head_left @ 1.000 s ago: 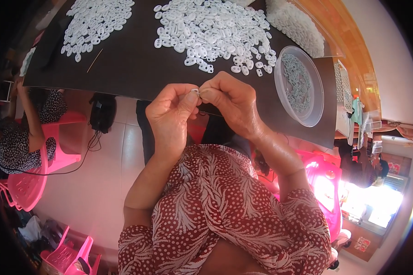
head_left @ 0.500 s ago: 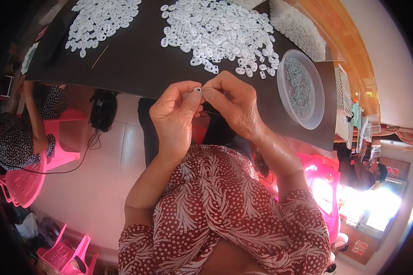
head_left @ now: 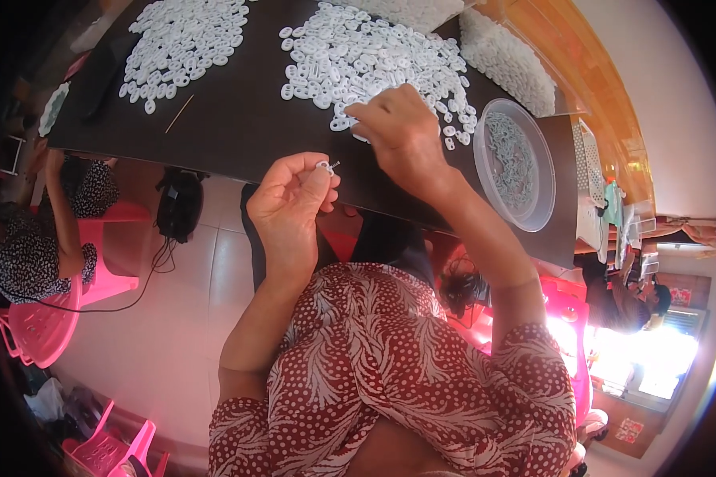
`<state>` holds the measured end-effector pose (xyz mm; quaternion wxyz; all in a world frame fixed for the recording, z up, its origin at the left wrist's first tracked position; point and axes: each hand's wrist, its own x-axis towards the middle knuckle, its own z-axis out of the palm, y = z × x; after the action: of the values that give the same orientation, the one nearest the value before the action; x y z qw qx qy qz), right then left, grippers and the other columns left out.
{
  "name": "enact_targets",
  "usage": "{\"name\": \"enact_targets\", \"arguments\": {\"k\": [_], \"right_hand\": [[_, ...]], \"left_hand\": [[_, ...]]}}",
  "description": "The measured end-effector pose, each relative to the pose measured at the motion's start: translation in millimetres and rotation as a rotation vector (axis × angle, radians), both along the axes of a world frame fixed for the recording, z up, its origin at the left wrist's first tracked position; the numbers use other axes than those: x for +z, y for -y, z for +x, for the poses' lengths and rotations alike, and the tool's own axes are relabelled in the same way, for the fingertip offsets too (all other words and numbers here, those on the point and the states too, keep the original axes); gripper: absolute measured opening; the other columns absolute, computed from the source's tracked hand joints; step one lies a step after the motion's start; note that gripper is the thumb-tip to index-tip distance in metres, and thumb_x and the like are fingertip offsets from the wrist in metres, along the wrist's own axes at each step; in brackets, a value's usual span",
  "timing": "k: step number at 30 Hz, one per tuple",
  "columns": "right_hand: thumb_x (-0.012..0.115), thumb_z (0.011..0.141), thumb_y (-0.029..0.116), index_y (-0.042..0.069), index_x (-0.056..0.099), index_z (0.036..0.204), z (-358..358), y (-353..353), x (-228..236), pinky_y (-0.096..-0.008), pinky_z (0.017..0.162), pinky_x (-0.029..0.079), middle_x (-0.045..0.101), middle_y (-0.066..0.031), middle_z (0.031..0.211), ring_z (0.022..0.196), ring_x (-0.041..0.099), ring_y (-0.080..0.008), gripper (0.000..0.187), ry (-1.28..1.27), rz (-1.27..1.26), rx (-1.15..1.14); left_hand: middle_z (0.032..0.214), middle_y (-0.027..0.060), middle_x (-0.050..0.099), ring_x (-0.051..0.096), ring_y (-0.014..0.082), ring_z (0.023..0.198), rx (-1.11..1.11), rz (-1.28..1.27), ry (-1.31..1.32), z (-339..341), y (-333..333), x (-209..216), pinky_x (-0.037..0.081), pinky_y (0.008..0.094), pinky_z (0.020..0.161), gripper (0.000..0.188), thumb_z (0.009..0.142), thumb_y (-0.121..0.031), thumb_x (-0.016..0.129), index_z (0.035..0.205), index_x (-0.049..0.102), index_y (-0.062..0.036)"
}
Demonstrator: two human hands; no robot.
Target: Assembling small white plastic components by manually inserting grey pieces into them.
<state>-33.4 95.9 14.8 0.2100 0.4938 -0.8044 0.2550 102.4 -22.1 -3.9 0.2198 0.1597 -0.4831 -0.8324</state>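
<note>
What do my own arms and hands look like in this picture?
Your left hand and right hand are ungloved, with no watch or bracelet showing at either wrist. The forearms are bare too. Above them are short, dark red sleeves printed with pale dots and leafy, feather-like sprays.

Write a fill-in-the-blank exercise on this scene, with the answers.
The left hand pinches a small piece coloured ____.
The right hand appears ____ (higher/lower) than the left.
On the table, the tub stands to the ____ (left/right).
The thin stick lies nearer the pile on the ____ (left/right).
Answers: white; higher; right; left.
</note>
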Motion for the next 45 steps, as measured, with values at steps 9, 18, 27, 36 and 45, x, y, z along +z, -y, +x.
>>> {"name": "enact_targets", "arguments": {"k": [9,18,27,36,45], "right_hand": [[0.06,0.063,-0.003,0.007,0.062,0.08,0.0,12.7,-3.5,-0.0342,0.062,0.041,0.051,-0.0057,0.074,0.073,0.048,-0.0243,0.02,-0.178,0.241,0.048],[0.061,0.067,-0.002,0.005,0.057,0.079,-2.0,16.8,-1.0,-0.0376,0.064,0.043,0.053,-0.0088,0.076,0.075,0.05,-0.0289,0.015,-0.077,0.22,0.156],[0.065,0.071,0.001,0.004,0.06,0.086,0.3,7.3,-3.9,-0.0383,0.064,0.044,0.056,-0.0097,0.077,0.073,0.051,-0.0294,0.016,0.068,0.098,0.165],[0.072,0.067,0.01,0.006,0.062,0.086,27.9,3.9,1.8,-0.0374,0.063,0.044,0.055,-0.0083,0.076,0.074,0.051,-0.0282,0.022,0.134,0.128,0.14],[0.072,0.067,0.003,0.005,0.06,0.083,31.3,0.5,-4.1,-0.0333,0.062,0.044,0.056,-0.0068,0.077,0.07,0.053,-0.0243,0.02,0.254,0.051,0.084]], "left_hand": [[0.078,0.0077,0.063,0.056,0.0086,0.064,-0.026,0.039,0.0,0.9,2.7,1.8,0.046,0.0198,0.056,0.012,0.086,-0.003,0.061,0.096,0.061,0.0036],[0.078,0.0077,0.063,0.056,0.0086,0.064,-0.029,0.063,-0.01,0.2,3.0,1.0,0.044,0.0197,0.056,0.012,0.086,-0.003,0.061,0.097,0.061,0.0037],[0.08,0.0083,0.063,0.056,0.0096,0.065,-0.013,0.058,-0.017,0.0,3.1,-1.4,0.045,0.0204,0.057,0.017,0.087,-0.002,0.06,0.102,0.059,0.0035],[0.081,0.01,0.064,0.058,0.0108,0.066,0.138,0.07,-0.052,-1.3,7.5,-3.6,0.046,0.0217,0.057,0.016,0.087,-0.002,0.059,0.103,0.059,0.0036],[0.08,0.0091,0.064,0.058,0.0109,0.066,0.102,0.032,-0.038,-1.4,5.7,-2.7,0.046,0.0217,0.057,0.016,0.087,-0.002,0.059,0.102,0.059,0.0041]]}}
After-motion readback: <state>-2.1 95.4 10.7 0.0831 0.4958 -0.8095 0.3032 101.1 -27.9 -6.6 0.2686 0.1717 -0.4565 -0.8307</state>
